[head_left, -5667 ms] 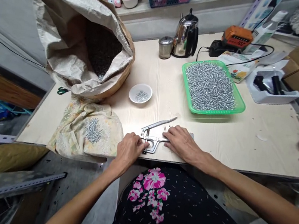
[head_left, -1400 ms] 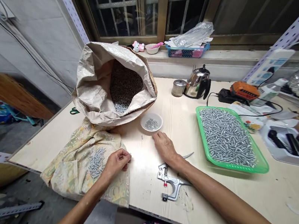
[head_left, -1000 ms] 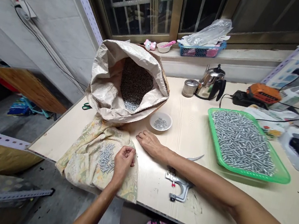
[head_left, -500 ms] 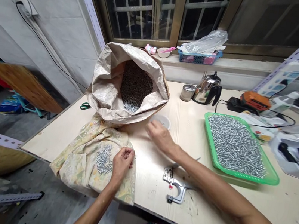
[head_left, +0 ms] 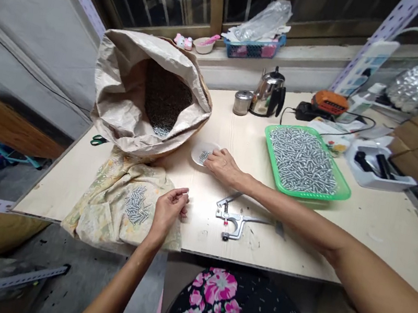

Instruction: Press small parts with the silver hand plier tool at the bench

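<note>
My left hand (head_left: 169, 211) is above the right edge of a patterned cloth (head_left: 101, 208), thumb and forefinger pinched on something small that I cannot make out. A pile of small metal pieces (head_left: 137, 205) lies on the cloth to its left. My right hand (head_left: 223, 166) reaches over the right side of a shallow white dish (head_left: 197, 150), fingers bent down near the small metal pieces (head_left: 204, 156) in it. Whatever its fingertips hold is hidden. Behind my left hand, an open sack (head_left: 104, 87) full of small dark metal parts leans on the table.
A silver hand press tool (head_left: 236, 224) lies below my right forearm. On the right stands a green tray (head_left: 279, 188) heaped with metal pieces. Farther back are a kettle (head_left: 268, 94), a lidded jar (head_left: 242, 103) and an orange battery (head_left: 329, 101). Green-handled scissors (head_left: 98, 140) lie left.
The view has shifted to the right. My right hand has settled at the dish, where metal pieces now show. My left hand has lifted a little from the cloth, its fingers loosened.
</note>
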### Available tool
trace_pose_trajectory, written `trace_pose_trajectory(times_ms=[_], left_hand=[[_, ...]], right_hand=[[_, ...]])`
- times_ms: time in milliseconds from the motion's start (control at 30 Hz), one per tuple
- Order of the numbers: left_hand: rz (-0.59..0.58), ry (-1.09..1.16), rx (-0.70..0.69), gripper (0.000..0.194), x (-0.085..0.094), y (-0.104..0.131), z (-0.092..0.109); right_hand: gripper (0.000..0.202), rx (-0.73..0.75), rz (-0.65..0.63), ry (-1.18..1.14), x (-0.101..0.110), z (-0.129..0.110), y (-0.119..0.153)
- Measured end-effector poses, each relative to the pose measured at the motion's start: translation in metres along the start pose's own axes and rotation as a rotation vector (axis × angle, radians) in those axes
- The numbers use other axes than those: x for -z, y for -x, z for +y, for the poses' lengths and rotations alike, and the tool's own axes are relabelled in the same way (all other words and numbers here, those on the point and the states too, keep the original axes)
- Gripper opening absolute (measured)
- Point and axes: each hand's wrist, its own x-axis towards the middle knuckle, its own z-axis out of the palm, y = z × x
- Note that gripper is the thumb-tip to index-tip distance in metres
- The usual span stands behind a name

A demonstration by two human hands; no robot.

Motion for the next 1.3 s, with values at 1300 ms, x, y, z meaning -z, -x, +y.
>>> trace_pose_trajectory(times_ms=[1300], left_hand=[[-0.222,-0.274,0.147,0.031,-0.069,0.048,-0.012]], right_hand=[[0.033,-0.158,0.147,-0.189,-0.007,-0.051,0.200]])
